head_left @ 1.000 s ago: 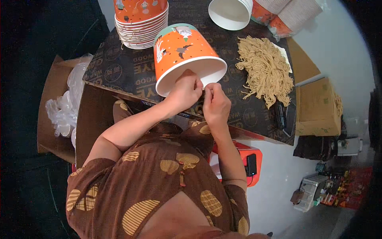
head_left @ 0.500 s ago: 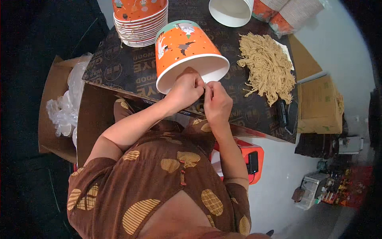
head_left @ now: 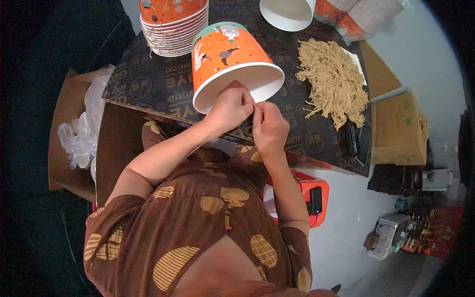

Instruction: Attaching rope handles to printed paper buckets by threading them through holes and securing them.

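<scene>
An orange paper bucket (head_left: 232, 52) with a white rim and printed figures lies tilted on its side, its mouth toward me. My left hand (head_left: 231, 110) reaches across the rim at the mouth, fingers pinched and partly inside. Against it, fingertip to fingertip, my right hand (head_left: 270, 127) is pinched too, just outside the lower rim. A tiny bit of tan cord shows between the fingertips; most of it is hidden by my fingers. To the right lies a loose heap of tan cords (head_left: 332, 81).
A stack of orange buckets (head_left: 174, 27) stands at the far left of the dark printed table (head_left: 143, 91). At the back are a white-lined bucket (head_left: 287, 14) and wrapped buckets (head_left: 368, 19). Cardboard boxes (head_left: 396, 129) flank the table. A black tool (head_left: 352, 139) lies near the right edge.
Both hands stay pinched together at the bucket's mouth with barely any movement. The bucket has shifted very slightly up and left in view.
</scene>
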Demonstrator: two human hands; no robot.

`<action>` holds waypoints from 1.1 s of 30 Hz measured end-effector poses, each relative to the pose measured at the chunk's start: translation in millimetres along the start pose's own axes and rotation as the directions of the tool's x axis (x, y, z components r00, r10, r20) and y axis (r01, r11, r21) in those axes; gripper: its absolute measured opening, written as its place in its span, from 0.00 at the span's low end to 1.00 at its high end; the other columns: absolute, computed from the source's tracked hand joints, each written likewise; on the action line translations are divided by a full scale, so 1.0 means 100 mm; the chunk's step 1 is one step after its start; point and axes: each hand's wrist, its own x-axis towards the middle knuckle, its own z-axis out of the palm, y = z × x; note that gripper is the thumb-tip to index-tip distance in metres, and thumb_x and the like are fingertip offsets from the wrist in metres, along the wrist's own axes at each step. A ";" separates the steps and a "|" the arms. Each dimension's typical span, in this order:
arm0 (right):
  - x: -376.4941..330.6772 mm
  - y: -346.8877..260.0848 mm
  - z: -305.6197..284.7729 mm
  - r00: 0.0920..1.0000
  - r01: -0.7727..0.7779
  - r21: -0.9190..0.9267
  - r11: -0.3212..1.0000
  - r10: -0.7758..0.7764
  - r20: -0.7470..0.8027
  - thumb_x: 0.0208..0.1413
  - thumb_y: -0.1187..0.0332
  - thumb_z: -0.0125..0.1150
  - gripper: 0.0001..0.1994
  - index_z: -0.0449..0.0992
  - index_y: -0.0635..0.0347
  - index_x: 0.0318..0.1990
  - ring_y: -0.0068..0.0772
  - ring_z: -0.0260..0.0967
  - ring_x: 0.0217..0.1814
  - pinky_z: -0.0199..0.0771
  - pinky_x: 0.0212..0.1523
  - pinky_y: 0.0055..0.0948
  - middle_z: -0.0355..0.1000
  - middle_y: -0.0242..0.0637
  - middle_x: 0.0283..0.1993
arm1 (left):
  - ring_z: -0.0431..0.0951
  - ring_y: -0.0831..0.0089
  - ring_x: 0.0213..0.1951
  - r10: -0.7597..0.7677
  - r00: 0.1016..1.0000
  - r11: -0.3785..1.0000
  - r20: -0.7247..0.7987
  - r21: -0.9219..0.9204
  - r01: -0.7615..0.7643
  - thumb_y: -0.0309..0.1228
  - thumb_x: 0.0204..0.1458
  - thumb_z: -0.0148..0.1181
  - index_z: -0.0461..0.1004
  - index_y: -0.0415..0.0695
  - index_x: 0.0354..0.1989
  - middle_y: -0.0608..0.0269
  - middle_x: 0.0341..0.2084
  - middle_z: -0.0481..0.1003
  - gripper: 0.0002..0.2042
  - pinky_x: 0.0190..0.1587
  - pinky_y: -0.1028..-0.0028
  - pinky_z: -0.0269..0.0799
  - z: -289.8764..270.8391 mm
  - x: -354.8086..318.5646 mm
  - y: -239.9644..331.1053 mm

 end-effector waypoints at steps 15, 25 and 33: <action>0.05 -0.05 0.00 0.999 -0.043 0.029 0.999 0.043 0.027 0.54 0.73 0.57 0.05 0.69 0.58 0.37 0.51 0.72 0.31 0.71 0.29 0.44 0.71 0.43 0.32 | 0.73 0.61 0.32 0.003 1.000 1.000 0.009 -0.028 -0.003 0.23 0.42 0.57 0.70 0.35 0.20 0.53 0.26 0.70 0.05 0.37 0.66 0.69 -0.02 0.00 -0.04; 0.04 0.00 0.01 0.998 0.002 0.073 0.997 -0.006 0.056 0.52 0.73 0.59 0.06 0.71 0.58 0.38 0.51 0.72 0.31 0.72 0.30 0.44 0.71 0.42 0.33 | 0.73 0.72 0.20 -0.024 0.999 0.998 -0.026 -0.051 0.023 0.25 0.48 0.54 0.72 0.34 0.23 0.57 0.16 0.72 0.07 0.24 0.69 0.69 -0.02 0.01 0.00; 0.06 0.02 0.05 0.993 -0.086 0.018 0.996 0.084 0.083 0.52 0.72 0.59 0.05 0.73 0.58 0.37 0.52 0.73 0.33 0.72 0.33 0.46 0.74 0.44 0.36 | 0.71 0.76 0.16 -0.077 0.997 0.994 0.033 -0.079 0.079 0.24 0.51 0.53 0.72 0.34 0.23 0.60 0.14 0.70 0.08 0.19 0.71 0.66 -0.04 0.01 0.09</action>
